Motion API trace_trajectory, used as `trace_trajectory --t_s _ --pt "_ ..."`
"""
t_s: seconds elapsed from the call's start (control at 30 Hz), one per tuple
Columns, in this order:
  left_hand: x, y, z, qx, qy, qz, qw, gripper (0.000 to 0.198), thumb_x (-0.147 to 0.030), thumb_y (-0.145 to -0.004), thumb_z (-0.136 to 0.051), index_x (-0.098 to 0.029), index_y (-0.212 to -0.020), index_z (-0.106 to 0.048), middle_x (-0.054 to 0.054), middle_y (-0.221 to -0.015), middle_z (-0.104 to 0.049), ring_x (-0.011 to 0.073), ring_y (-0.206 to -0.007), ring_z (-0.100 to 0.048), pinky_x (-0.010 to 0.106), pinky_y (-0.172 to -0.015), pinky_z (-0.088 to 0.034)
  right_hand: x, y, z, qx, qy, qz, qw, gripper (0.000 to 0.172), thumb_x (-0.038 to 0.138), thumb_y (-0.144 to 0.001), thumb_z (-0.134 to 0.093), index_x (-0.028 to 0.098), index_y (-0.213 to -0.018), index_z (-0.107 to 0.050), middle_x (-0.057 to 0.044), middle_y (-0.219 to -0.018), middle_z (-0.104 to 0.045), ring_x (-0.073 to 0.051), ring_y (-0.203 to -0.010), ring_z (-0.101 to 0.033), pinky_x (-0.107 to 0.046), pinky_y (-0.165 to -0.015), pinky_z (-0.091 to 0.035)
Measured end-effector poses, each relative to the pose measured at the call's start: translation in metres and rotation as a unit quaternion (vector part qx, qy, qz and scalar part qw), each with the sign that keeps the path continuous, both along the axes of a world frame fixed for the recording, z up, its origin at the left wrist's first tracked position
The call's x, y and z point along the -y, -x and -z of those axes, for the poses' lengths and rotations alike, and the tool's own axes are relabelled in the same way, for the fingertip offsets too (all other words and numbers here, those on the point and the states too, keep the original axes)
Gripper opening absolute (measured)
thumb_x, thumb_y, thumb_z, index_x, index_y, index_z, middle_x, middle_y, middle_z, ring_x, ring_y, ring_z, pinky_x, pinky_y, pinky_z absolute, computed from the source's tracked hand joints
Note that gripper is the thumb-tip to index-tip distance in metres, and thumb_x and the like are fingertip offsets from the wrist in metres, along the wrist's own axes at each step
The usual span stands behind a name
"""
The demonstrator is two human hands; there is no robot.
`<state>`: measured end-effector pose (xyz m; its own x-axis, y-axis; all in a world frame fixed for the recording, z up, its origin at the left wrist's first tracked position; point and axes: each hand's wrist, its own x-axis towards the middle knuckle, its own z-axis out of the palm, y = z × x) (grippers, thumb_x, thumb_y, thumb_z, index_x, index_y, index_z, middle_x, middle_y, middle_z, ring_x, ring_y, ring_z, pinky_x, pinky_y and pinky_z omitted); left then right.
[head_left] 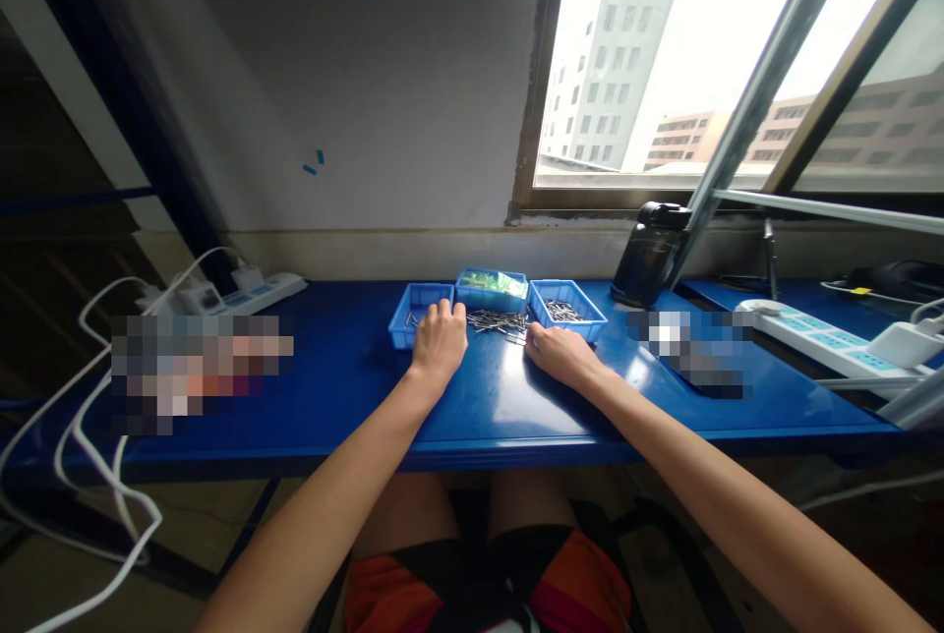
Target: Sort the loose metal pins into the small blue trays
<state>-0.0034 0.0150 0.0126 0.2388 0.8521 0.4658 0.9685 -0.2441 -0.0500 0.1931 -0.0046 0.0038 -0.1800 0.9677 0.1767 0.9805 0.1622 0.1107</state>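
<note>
A loose pile of small, thin metal pieces that look like screws [496, 320] lies on the blue table between my hands. My left hand [441, 338] is closed at the right side of the left blue bin [402, 330], its fingers curled down; whatever they hold is hidden. At the right end of the pile, in front of the right blue bin [596, 326], my right hand [559, 350] is closed with the fingertips pressed together. Anything in that pinch is too small to make out. Similar metal pieces [561, 311] fill part of the right bin, and a few lie in the left one.
Behind the pile stands a third blue bin [493, 301] with a green-and-clear plastic packet [493, 283]. A black bottle [650, 255] stands back right. Power strips [818, 338] with white cables lie at both sides. Blurred items sit left and right on the table [339, 397].
</note>
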Motion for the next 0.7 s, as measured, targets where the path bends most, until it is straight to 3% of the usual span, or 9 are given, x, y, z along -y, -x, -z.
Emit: trace_trajectory --t_s 0.17,0.3,0.4,0.53,0.7 --pt "0.009 -0.004 -0.006 -0.022 -0.053 0.025 0.998 0.019 -0.016 -0.085 -0.038 -0.013 -0.094 -0.054 0.013 -0.098 -0.055 0.025 -0.097 -0.049 0.034 -0.08 -0.042 0.001 0.0 -0.002 -0.008 0.002 -0.034 0.999 0.029 0.03 -0.092 -0.027 0.014 -0.098 -0.051 -0.01 -0.075 -0.065 -0.021 -0.068 -0.063 -0.025 -0.056 -0.035" --pt "0.015 -0.013 -0.004 -0.056 -0.023 0.172 0.983 0.017 -0.017 -0.086 -0.037 -0.014 -0.091 -0.053 0.01 -0.092 -0.055 0.0212 -0.088 -0.053 0.03 -0.074 -0.044 0.003 -0.001 -0.003 -0.021 0.0 -0.07 0.997 0.028 0.029 -0.091 -0.028 0.014 -0.1 -0.05 -0.008 -0.073 -0.065 -0.02 -0.066 -0.063 -0.025 -0.055 -0.032" --pt "0.016 -0.02 0.003 -0.063 0.003 0.211 0.975 0.018 -0.019 -0.087 -0.036 -0.013 -0.094 -0.051 0.01 -0.092 -0.055 0.0217 -0.085 -0.056 0.028 -0.066 -0.046 0.004 -0.002 -0.002 -0.035 -0.003 -0.111 0.993 0.028 0.029 -0.092 -0.028 0.015 -0.1 -0.05 -0.007 -0.072 -0.065 -0.019 -0.065 -0.062 -0.025 -0.055 -0.03" --pt "0.014 -0.02 0.009 -0.041 0.056 0.208 0.976 0.021 -0.024 -0.089 -0.033 -0.014 -0.091 -0.052 0.009 -0.09 -0.057 0.0202 -0.077 -0.06 0.028 -0.062 -0.047 0.002 -0.004 -0.001 -0.054 -0.01 -0.146 0.988 0.029 0.03 -0.092 -0.027 0.015 -0.099 -0.05 -0.006 -0.07 -0.064 -0.018 -0.063 -0.061 -0.025 -0.055 -0.03" --pt "0.01 -0.017 0.01 -0.031 0.107 0.213 0.971 0.02 -0.023 -0.09 -0.033 -0.016 -0.091 -0.052 0.008 -0.091 -0.059 0.019 -0.081 -0.062 0.026 -0.067 -0.048 0.001 -0.006 -0.001 -0.088 -0.007 -0.152 0.984 0.028 0.028 -0.093 -0.027 0.015 -0.101 -0.05 -0.006 -0.073 -0.065 -0.016 -0.064 -0.06 -0.024 -0.057 -0.031"
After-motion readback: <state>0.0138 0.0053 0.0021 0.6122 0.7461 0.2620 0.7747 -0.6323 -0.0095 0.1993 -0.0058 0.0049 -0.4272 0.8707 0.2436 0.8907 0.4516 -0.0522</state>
